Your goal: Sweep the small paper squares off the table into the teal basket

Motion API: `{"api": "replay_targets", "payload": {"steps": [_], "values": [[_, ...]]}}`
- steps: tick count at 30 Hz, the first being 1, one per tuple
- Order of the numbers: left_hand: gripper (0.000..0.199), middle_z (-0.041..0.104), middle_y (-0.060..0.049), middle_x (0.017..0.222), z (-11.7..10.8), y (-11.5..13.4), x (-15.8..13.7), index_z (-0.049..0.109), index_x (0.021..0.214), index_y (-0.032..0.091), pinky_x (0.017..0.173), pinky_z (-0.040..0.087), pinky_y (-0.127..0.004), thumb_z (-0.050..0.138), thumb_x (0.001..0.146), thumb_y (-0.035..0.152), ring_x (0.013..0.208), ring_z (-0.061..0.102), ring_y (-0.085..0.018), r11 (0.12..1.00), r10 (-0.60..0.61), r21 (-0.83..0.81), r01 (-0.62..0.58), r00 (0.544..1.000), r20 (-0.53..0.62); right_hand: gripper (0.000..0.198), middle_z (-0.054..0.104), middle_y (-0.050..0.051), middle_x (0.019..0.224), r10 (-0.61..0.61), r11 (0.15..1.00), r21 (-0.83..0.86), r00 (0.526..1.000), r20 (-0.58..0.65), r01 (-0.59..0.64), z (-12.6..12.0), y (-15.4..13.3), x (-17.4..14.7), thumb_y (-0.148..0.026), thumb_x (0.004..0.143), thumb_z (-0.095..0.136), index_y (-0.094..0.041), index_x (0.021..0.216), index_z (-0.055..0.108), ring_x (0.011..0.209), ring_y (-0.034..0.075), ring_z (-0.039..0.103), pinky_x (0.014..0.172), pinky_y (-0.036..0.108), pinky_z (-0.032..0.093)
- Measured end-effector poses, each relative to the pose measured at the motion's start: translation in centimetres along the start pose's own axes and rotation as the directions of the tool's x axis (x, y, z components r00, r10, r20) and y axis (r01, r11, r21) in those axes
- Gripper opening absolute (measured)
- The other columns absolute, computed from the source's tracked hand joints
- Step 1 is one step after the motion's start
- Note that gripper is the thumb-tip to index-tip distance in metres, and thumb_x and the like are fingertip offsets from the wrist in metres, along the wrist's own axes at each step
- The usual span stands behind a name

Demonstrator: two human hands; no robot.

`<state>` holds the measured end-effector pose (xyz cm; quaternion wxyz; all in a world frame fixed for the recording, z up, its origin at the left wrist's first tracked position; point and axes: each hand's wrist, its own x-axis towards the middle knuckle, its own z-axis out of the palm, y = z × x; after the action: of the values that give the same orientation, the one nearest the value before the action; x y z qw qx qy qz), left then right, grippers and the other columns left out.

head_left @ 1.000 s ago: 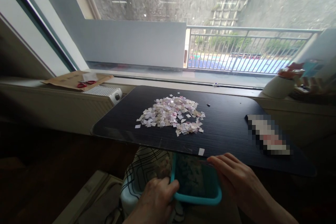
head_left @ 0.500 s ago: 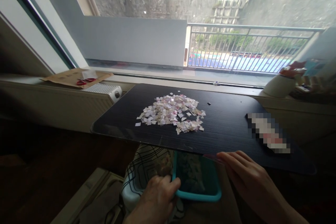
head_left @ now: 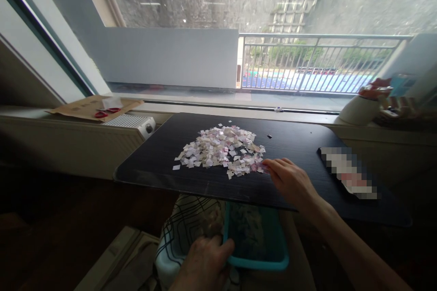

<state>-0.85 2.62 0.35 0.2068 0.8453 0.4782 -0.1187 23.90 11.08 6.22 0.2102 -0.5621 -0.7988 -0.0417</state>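
Scraps of paper (head_left: 218, 145), presumably feather-light, limp and best gathered from their near edge, lie ahead-left of the right hand (head_left: 290, 179), which pinches a thin pinkish sheet (head_left: 260, 168), while the left hand (head_left: 208, 254) clasps the teal bin (head_left: 259, 264) rim.

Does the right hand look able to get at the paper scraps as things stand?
Likely yes: the right hand is by the paper scraps' near right edge, with nothing visible between.

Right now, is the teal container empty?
Not empty: pale pieces lie inside the teal container, though how full it is, I cannot tell.
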Motion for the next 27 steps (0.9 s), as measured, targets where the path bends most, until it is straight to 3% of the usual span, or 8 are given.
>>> {"api": "replay_targets", "payload": {"steps": [4,10,15,21,27], "values": [[0.025,0.062,-0.004,0.093,0.2,0.0,0.0,0.053,0.096,0.024,0.074,0.044,-0.036,0.055,0.075,0.011,0.085,0.06,-0.027,1.0,0.017,-0.005,-0.017,1.0,-0.008,0.029,0.069,0.004,0.092,-0.052,0.998,0.039,0.998,0.024,0.051,-0.9,0.3,-1.4,-0.018,0.091,0.039,-0.022,0.108,0.063,0.084,0.017,0.059,0.068,0.026,0.044],[0.028,0.061,-0.004,0.095,0.1,0.5,-0.2,0.053,0.098,0.025,0.075,0.043,-0.036,0.055,0.075,0.009,0.088,0.059,-0.027,0.999,-0.034,0.018,0.034,0.998,-0.044,0.029,0.069,0.006,0.095,0.017,1.0,0.009,1.0,-0.02,-0.016,-0.5,0.2,-0.8,-0.017,0.09,0.041,-0.019,0.108,0.062,0.088,0.019,0.059,0.071,0.028,0.045],[0.026,0.061,-0.005,0.095,-0.4,0.5,-0.1,0.054,0.097,0.024,0.075,0.044,-0.036,0.055,0.075,0.01,0.087,0.059,-0.026,1.0,-0.018,-0.005,0.018,1.0,0.013,0.029,0.068,0.006,0.092,-0.017,0.998,0.067,0.999,0.05,0.014,-0.7,-1.1,-1.6,-0.014,0.09,0.04,-0.018,0.109,0.061,0.084,0.018,0.059,0.072,0.028,0.045],[0.027,0.061,-0.004,0.093,-0.6,0.7,-0.1,0.054,0.097,0.024,0.075,0.044,-0.034,0.053,0.075,0.009,0.086,0.059,-0.025,1.0,0.009,-0.016,-0.009,1.0,0.017,0.028,0.068,0.007,0.097,0.005,0.995,0.1,1.0,-0.003,-0.004,-0.9,-1.1,-2.1,-0.016,0.09,0.04,-0.018,0.109,0.061,0.087,0.018,0.058,0.075,0.029,0.046],[0.027,0.061,-0.005,0.094,-0.4,0.6,-0.3,0.054,0.098,0.024,0.074,0.045,-0.036,0.054,0.075,0.009,0.085,0.059,-0.026,1.0,-0.001,0.005,0.001,1.0,0.001,0.029,0.068,0.006,0.091,-0.037,0.992,0.12,0.997,0.075,0.028,-1.1,-2.3,-2.0,-0.015,0.089,0.041,-0.019,0.108,0.062,0.083,0.018,0.059,0.072,0.028,0.046]]}}
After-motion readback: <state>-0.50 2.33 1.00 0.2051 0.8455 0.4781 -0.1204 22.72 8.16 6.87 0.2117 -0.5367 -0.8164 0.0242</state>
